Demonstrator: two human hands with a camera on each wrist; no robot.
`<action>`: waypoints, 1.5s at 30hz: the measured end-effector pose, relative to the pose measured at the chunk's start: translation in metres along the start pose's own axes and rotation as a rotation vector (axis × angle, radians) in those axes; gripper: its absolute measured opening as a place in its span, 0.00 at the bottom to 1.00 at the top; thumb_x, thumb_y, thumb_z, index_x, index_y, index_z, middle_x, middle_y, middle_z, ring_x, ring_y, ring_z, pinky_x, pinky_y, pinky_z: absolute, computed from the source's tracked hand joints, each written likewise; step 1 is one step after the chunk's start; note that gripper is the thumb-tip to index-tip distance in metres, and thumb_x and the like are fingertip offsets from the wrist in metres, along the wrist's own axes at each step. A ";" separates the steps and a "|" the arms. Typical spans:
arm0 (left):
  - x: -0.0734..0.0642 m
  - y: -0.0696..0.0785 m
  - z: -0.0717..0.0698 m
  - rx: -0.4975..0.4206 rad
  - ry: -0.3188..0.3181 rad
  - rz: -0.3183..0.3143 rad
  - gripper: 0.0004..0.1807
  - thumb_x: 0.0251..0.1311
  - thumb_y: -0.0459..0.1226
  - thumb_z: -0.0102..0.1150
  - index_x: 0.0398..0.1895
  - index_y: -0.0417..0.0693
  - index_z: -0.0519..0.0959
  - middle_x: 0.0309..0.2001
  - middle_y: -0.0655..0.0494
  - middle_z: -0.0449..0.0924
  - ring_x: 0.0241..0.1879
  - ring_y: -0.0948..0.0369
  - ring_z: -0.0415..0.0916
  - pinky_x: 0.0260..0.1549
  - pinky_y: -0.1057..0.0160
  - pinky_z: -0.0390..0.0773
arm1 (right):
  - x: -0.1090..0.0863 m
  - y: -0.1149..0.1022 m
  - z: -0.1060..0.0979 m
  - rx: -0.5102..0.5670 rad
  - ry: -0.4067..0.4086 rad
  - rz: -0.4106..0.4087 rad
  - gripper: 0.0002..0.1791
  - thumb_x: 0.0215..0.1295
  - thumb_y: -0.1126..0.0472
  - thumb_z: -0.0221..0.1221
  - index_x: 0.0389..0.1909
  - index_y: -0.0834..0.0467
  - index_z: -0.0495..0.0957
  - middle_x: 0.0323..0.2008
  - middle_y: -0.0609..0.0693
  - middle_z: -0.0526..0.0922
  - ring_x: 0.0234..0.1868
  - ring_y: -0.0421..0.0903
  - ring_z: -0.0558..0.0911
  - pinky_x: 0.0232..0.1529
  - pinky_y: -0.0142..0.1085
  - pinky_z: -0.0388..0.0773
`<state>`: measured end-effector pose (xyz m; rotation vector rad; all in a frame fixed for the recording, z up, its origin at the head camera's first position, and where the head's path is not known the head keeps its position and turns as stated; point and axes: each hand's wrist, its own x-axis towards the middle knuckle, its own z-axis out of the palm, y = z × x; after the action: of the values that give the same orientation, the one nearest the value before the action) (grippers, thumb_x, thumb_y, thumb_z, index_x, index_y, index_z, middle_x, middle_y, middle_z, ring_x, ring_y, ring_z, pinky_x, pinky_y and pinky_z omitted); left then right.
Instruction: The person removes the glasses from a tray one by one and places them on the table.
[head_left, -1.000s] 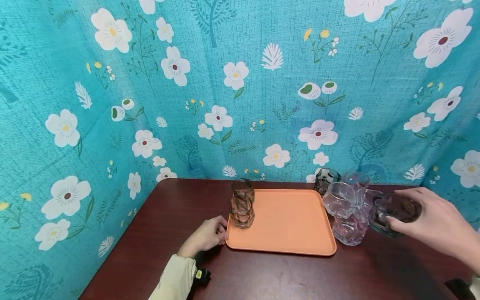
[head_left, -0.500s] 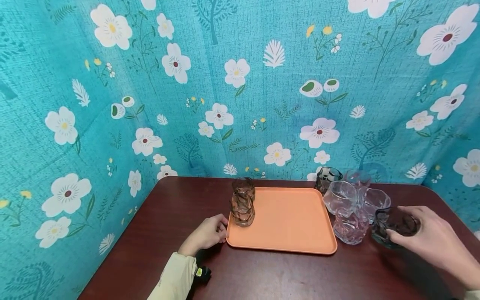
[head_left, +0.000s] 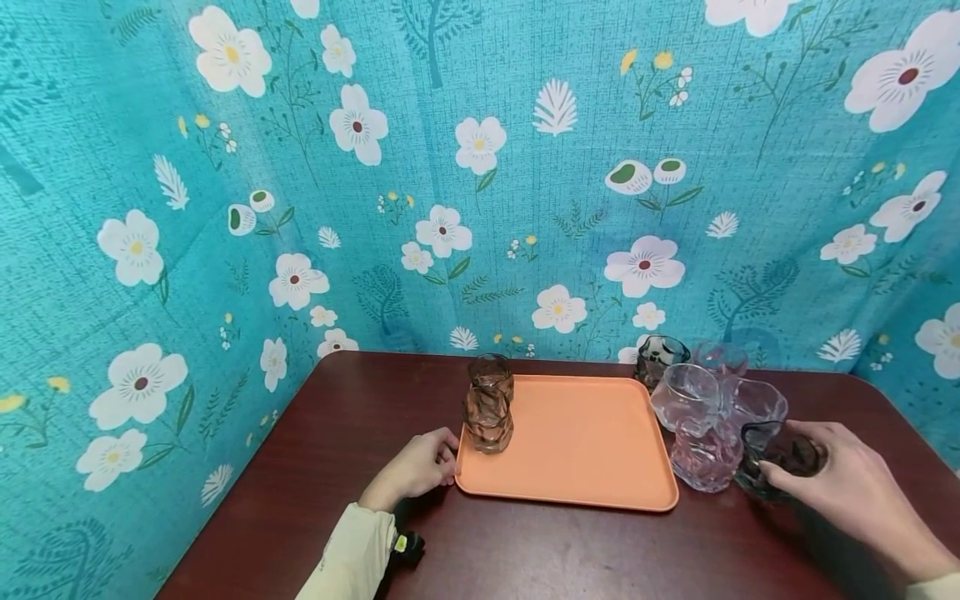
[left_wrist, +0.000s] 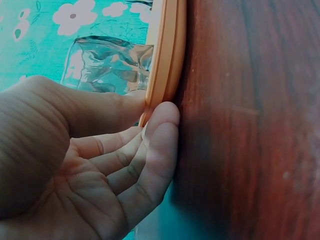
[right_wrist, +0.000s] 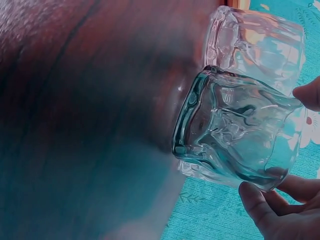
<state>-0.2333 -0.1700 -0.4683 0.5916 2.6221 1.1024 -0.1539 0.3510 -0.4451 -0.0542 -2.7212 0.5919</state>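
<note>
My left hand pinches the left rim of an orange tray; in the left wrist view the rim runs between thumb and fingertips. Two brown wavy-sided drinking glasses stand one behind the other at the tray's left end, the front brown glass partly covering the rear brown glass. On the right, my right hand grips a dark grey drinking glass near its rim, thumb on one side and fingers on the other. Upright, its base is close to the tabletop, just right of a pink-tinted glass.
Two clear glasses, a left one and a right one, stand behind the pink-tinted glass. Farther back are another dark grey glass and a second pink glass. A flowered teal cloth hangs behind the dark red-brown table.
My right hand has lowered the dark grey glass toward the table and brought it left, closer to the pink-tinted glass. The left hand and tray have stayed in place.
</note>
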 end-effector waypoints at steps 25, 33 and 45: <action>-0.001 0.002 0.001 0.006 -0.005 -0.022 0.09 0.59 0.25 0.54 0.43 0.38 0.72 0.25 0.56 0.75 0.21 0.62 0.75 0.21 0.63 0.75 | 0.001 -0.009 -0.006 0.010 0.026 -0.072 0.48 0.46 0.43 0.71 0.56 0.76 0.66 0.51 0.74 0.65 0.51 0.71 0.61 0.42 0.64 0.58; -0.001 0.002 0.001 0.008 0.000 -0.022 0.09 0.59 0.26 0.55 0.43 0.38 0.72 0.25 0.56 0.75 0.21 0.61 0.76 0.21 0.63 0.76 | 0.008 -0.043 -0.019 0.051 0.065 -0.177 0.44 0.46 0.49 0.72 0.57 0.72 0.67 0.54 0.71 0.65 0.52 0.69 0.62 0.39 0.64 0.59; -0.002 0.003 0.000 0.012 0.001 -0.009 0.09 0.58 0.25 0.55 0.42 0.38 0.72 0.24 0.56 0.75 0.20 0.63 0.75 0.20 0.64 0.75 | 0.020 -0.086 -0.015 0.111 0.053 -0.331 0.40 0.46 0.51 0.73 0.57 0.68 0.71 0.53 0.65 0.69 0.53 0.63 0.66 0.38 0.62 0.66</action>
<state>-0.2313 -0.1693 -0.4661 0.5807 2.6312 1.0854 -0.1642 0.2806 -0.3905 0.3942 -2.5617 0.6292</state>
